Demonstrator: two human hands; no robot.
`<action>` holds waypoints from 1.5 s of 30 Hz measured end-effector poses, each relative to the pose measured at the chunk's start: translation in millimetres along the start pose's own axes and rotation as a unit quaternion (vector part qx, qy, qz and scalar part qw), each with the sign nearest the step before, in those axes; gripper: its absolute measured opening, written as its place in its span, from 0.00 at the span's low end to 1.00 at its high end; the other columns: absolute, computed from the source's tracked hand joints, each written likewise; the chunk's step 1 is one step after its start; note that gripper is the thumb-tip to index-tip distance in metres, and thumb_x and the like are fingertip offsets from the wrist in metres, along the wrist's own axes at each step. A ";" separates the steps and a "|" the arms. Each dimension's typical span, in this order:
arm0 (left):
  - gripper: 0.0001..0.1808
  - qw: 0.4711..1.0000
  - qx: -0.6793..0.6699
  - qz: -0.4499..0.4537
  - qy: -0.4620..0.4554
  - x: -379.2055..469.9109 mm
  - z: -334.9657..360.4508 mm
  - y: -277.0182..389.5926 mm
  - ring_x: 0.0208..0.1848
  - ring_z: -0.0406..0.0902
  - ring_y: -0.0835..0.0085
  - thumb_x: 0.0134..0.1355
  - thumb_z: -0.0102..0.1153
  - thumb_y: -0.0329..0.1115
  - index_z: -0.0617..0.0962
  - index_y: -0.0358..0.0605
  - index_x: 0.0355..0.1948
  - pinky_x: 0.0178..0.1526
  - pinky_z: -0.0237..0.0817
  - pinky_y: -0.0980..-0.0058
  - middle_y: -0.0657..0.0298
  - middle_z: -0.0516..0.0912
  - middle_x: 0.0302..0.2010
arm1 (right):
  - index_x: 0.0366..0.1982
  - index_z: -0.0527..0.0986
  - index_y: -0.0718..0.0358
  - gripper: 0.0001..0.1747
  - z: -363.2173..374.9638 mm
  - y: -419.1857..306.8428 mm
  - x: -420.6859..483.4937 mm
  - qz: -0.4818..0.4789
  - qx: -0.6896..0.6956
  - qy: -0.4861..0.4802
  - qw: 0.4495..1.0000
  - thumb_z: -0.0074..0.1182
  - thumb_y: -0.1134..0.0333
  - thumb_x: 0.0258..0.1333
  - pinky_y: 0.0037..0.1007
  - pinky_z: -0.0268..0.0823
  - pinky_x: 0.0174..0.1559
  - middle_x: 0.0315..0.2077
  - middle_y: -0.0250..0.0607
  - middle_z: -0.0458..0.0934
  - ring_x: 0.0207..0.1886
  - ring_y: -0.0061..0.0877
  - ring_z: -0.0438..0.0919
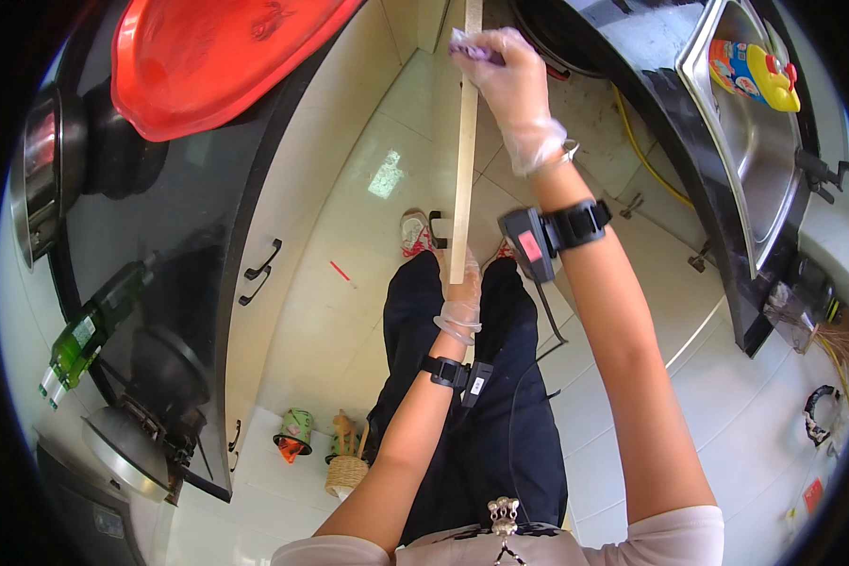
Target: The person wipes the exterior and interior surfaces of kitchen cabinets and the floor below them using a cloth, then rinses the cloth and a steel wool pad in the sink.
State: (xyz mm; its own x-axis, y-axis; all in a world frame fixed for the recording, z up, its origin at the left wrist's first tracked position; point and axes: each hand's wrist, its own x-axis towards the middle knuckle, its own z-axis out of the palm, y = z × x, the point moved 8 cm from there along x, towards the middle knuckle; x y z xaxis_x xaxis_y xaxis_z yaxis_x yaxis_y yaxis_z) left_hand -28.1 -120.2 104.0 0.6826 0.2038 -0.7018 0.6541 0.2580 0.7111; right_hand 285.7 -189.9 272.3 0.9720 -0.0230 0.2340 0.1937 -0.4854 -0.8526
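Observation:
A pale cabinet door [463,163] stands swung open, seen edge-on from above, with a black handle [436,229] on its left side. My left hand [461,290], in a clear plastic glove, grips the door's near edge; the door hides some of its fingers. Farther along, my right hand [513,74] is closed around a crumpled purple cloth [477,51] at the door's top edge. It wears a clear glove too, and a strap with a black device [530,244] circles that wrist.
A steel sink [757,163] holding a yellow bottle [753,74] is on the right. A yellow hose [644,152] runs inside the cabinet below. Left, the black counter [184,205] bears a red tray [219,64], pots and a green bottle [78,357]. Small pots [295,430] stand on the floor.

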 end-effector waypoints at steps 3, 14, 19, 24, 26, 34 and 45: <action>0.20 0.990 0.122 0.056 0.049 5.5 -33.7 -0.1 0.58 0.67 0.64 0.68 0.42 0.35 0.66 0.35 0.57 0.59 0.57 0.71 0.54 0.71 0.55 | 0.27 0.79 0.60 0.07 17.5 -17.0 -73.8 0.055 -0.001 -0.079 0.995 0.65 0.72 0.42 0.27 0.69 0.32 0.22 0.41 0.75 0.27 0.30 0.76; 0.32 0.988 0.097 0.026 0.120 62.9 -129.1 71.9 0.30 0.65 0.81 0.68 0.40 0.55 0.66 0.39 0.61 0.31 0.61 0.83 0.63 0.70 0.38 | 0.27 0.78 0.61 0.06 57.4 -28.1 -24.1 0.088 0.031 0.036 0.995 0.62 0.73 0.42 0.29 0.68 0.31 0.24 0.41 0.75 0.27 0.33 0.76; 0.27 0.989 0.041 0.015 0.144 85.0 -161.6 121.6 0.28 0.63 0.82 0.68 0.42 0.48 0.65 0.41 0.61 0.31 0.61 0.81 0.63 0.70 0.39 | 0.28 0.79 0.60 0.05 48.4 -9.0 39.1 0.040 -0.050 0.151 0.987 0.61 0.72 0.43 0.30 0.68 0.32 0.25 0.40 0.76 0.28 0.34 0.76; 0.24 0.995 0.048 -0.020 0.084 64.0 -143.1 133.6 0.27 0.62 0.82 0.68 0.42 0.42 0.63 0.43 0.62 0.31 0.59 0.82 0.62 0.71 0.40 | 0.35 0.80 0.55 0.10 35.8 -12.9 43.6 -0.021 -0.126 0.229 0.965 0.57 0.71 0.47 0.31 0.70 0.35 0.29 0.39 0.76 0.31 0.35 0.77; 0.24 0.994 0.049 -0.007 0.100 64.2 -150.5 127.1 0.26 0.63 0.82 0.68 0.43 0.41 0.63 0.45 0.62 0.31 0.59 0.82 0.62 0.71 0.41 | 0.42 0.78 0.52 0.17 36.0 -20.7 37.3 -0.065 -0.125 0.219 0.966 0.55 0.74 0.47 0.31 0.71 0.36 0.32 0.38 0.77 0.33 0.34 0.78; 0.22 0.992 -0.003 -0.031 0.121 67.9 -158.2 132.3 0.24 0.61 0.84 0.67 0.45 0.37 0.63 0.44 0.61 0.28 0.58 0.84 0.66 0.70 0.34 | 0.52 0.72 0.39 0.26 33.2 8.9 43.3 -0.008 -0.179 -0.062 0.982 0.47 0.73 0.52 0.36 0.73 0.34 0.33 0.40 0.80 0.32 0.38 0.79; 0.22 0.996 -0.020 -0.052 0.063 60.8 -113.0 111.6 0.24 0.63 0.83 0.66 0.46 0.39 0.64 0.47 0.60 0.29 0.60 0.82 0.63 0.71 0.35 | 0.53 0.72 0.36 0.27 30.8 16.0 43.9 0.123 -0.152 -0.064 0.979 0.49 0.72 0.52 0.37 0.72 0.31 0.29 0.46 0.79 0.30 0.42 0.79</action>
State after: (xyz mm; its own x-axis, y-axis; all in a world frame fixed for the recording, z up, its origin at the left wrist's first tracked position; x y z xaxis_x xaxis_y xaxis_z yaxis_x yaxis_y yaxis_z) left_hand 49.6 27.7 135.9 0.5642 0.2910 -0.7726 0.7034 0.3206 0.6344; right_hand 335.6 -171.8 254.5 0.9967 -0.0718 -0.0383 -0.0782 -0.7169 -0.6928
